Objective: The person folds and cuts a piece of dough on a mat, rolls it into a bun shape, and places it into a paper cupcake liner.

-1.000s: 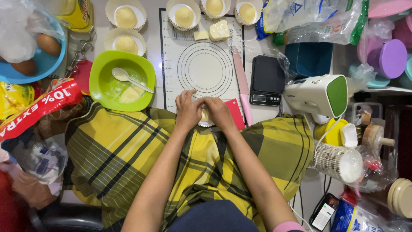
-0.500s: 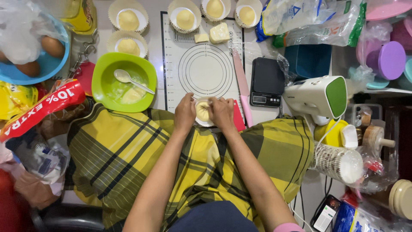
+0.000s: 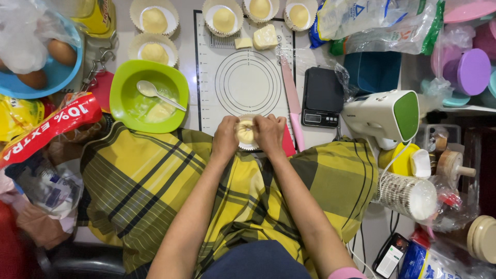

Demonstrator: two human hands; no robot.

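Pressing in from both sides, the left hand and the right hand close around a pale yellow dough ball, fingers curled against it so that only its middle shows between them. The dough sits in a white paper cup at the near edge of a white baking mat printed with concentric circles, right where the mat meets the yellow plaid cloth over the person's lap.

Just left of the left hand, a green bowl holds a white spoon and some pale filling. At the far end of the mat and beside it stand filled paper cups, each with a dough ball inside, and two butter pieces lie near them. To the right of the mat a pink knife lies lengthwise, then a black kitchen scale, then a white and green hand mixer. A blue bowl with brown eggs sits far left.
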